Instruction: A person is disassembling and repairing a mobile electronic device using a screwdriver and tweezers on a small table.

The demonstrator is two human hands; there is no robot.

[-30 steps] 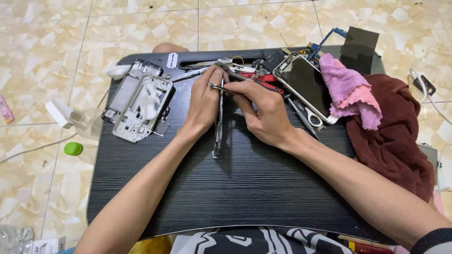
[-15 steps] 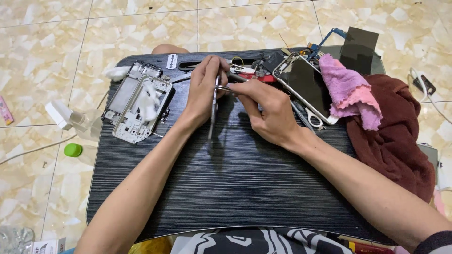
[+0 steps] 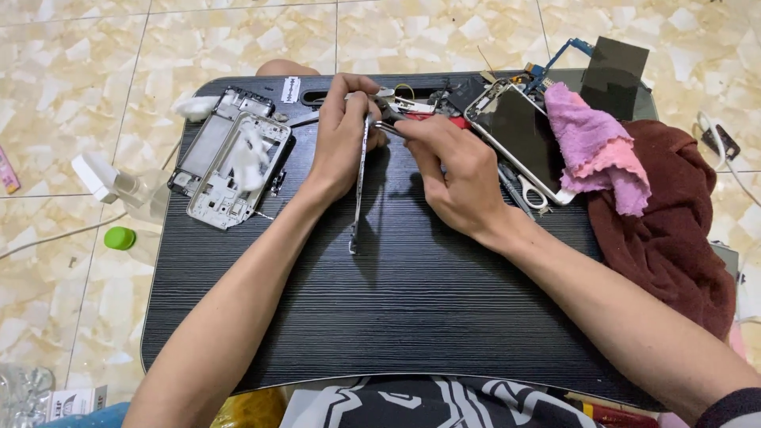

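Observation:
My left hand (image 3: 339, 135) holds a thin phone frame (image 3: 358, 190) on edge, its lower end resting on the black lap table (image 3: 396, 317). My right hand (image 3: 456, 170) grips a small metal tool (image 3: 386, 125) whose tip touches the top of that frame, just under my left fingers. Both hands meet near the table's far edge.
Two stripped phone housings (image 3: 230, 158) lie at the far left of the table with white cotton bits. A phone screen (image 3: 519, 139), scissors (image 3: 527, 190), a pink cloth (image 3: 594, 147) and a dark red towel (image 3: 666, 230) crowd the right. A spray bottle (image 3: 119, 186) and green cap (image 3: 120, 238) sit on the tiled floor.
Both hands with the frame and tool have shifted a little toward the table's far edge, and the frame now stands more upright on its edge.

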